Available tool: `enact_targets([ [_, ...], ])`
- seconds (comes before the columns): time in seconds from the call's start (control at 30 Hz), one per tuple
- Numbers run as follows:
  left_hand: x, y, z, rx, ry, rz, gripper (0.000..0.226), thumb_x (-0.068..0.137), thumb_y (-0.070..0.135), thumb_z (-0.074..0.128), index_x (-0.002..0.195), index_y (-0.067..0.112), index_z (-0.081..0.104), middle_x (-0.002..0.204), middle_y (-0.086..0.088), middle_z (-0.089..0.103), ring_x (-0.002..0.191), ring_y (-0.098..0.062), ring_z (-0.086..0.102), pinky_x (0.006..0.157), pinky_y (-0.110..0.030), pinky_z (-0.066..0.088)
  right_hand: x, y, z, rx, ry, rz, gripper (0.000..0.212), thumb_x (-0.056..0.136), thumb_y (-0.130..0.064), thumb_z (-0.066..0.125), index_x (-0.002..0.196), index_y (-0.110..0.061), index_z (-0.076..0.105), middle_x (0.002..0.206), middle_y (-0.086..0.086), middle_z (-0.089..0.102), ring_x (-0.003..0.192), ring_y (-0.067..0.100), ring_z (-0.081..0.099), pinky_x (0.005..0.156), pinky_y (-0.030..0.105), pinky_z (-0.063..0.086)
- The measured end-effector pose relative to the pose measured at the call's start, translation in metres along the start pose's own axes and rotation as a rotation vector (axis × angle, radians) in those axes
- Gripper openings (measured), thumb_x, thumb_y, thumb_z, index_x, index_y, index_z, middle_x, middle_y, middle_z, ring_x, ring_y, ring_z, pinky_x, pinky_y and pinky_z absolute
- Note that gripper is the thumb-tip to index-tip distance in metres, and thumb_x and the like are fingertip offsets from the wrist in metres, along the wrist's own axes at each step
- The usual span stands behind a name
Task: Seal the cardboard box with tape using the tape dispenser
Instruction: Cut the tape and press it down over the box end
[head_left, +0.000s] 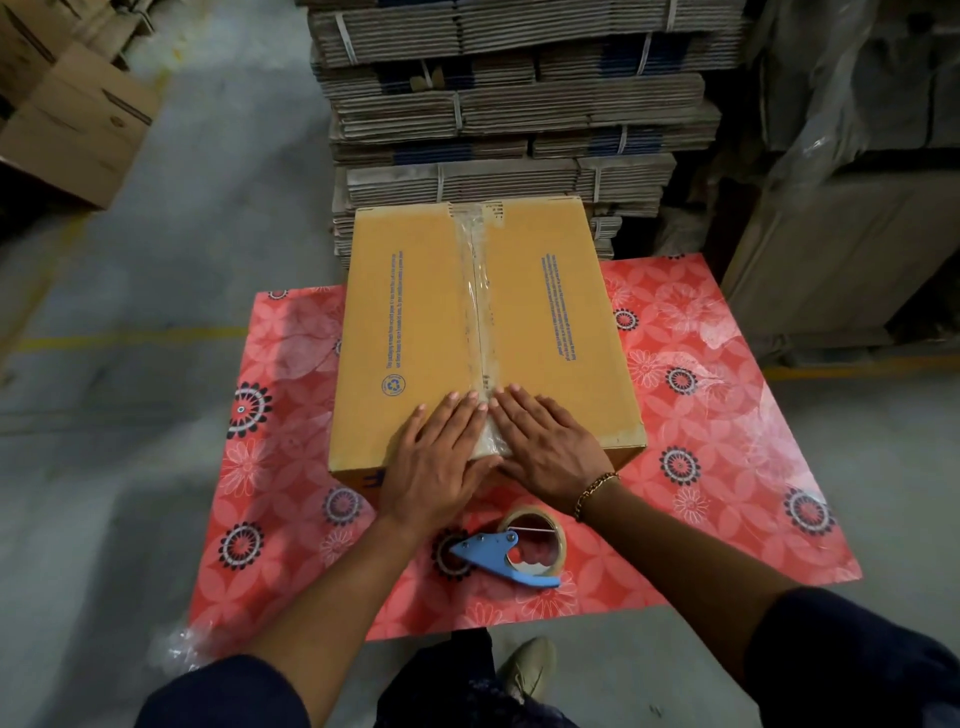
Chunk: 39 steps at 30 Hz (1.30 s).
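Observation:
A closed brown cardboard box (415, 312) with blue print sits on a red floral table (727, 467). A strip of clear tape (475, 291) runs along its centre seam from the far edge to the near edge. My left hand (436, 462) and my right hand (550, 447) lie flat, fingers together, on the near end of the box top, one on each side of the tape, holding nothing. The blue tape dispenser (498, 558) with its roll of tape lies on the table just in front of the box, between my forearms, untouched.
Tall stacks of bundled flat cardboard (498, 104) stand right behind the table. Made-up boxes (67, 119) are at the far left, and plastic-wrapped goods (857, 156) at the right. Grey concrete floor (156, 312) with a yellow line lies to the left. My shoe (524, 670) is under the table's near edge.

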<state>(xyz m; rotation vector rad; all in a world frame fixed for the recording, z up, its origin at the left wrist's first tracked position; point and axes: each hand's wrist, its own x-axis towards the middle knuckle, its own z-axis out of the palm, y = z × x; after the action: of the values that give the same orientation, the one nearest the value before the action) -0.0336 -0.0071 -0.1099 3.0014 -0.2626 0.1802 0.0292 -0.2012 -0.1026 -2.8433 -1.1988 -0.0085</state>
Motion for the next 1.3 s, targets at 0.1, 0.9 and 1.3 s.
enact_targets([
  [0.1,0.002,-0.001,0.004,0.045,0.038,0.019,0.066,0.103,0.061,0.029,0.151,0.018,0.044,0.158,-0.001,0.045,0.147,-0.02,0.04,0.116,-0.05,0.037,0.0,0.002,0.005,-0.015,0.012,-0.015,0.072,0.097,-0.054,0.039,0.154,-0.011,0.027,0.161,0.008,0.03,0.15,0.024,0.024,0.119,0.043,0.026],
  [0.9,-0.002,-0.001,-0.012,0.146,-0.129,0.063,0.097,0.082,0.051,0.068,0.159,0.015,0.022,0.167,-0.004,0.028,0.154,-0.023,0.027,0.121,-0.051,0.031,0.0,0.002,-0.001,0.014,-0.04,-0.01,0.081,0.093,-0.06,0.043,0.155,-0.013,0.022,0.163,0.005,0.025,0.151,0.023,0.019,0.121,0.043,0.022],
  [1.3,0.006,-0.001,-0.013,0.139,-0.124,0.079,0.096,0.079,0.031,0.074,0.158,0.013,0.023,0.165,-0.005,0.032,0.152,-0.024,0.031,0.119,-0.05,0.034,0.002,0.006,-0.004,-0.002,-0.022,-0.037,0.081,0.089,-0.04,0.056,0.155,-0.011,0.02,0.164,0.008,0.022,0.151,0.026,0.017,0.121,0.043,0.02],
])
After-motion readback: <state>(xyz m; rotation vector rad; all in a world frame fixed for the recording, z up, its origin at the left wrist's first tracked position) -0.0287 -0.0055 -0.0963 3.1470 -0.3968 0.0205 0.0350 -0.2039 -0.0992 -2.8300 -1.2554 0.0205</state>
